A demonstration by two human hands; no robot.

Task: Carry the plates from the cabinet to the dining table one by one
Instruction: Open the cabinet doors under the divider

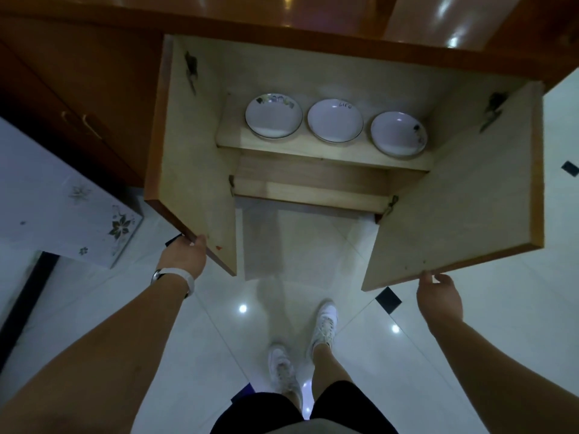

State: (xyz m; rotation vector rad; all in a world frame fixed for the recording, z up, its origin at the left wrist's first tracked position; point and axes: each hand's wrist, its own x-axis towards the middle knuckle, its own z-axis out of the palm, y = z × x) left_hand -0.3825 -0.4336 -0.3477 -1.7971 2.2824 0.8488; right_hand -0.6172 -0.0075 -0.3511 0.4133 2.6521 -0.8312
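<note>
Three white plates sit side by side on the cabinet's upper shelf [313, 153]: a left plate [273, 116] with a patterned rim, a middle plate [335, 120] and a right plate [398, 133] with a dark motif. Both cabinet doors stand wide open. My left hand [185, 253], with a watch on the wrist, grips the lower corner of the left door [194, 158]. At the bottom edge of the right door [454, 195], my right hand [438, 296] holds on with its fingers curled over the edge.
A wooden counter top [313, 17] runs above the cabinet. A white box with flower prints [62, 195] stands at the left on the glossy tiled floor [282, 308]. My legs and white shoes [326, 321] stand before the cabinet.
</note>
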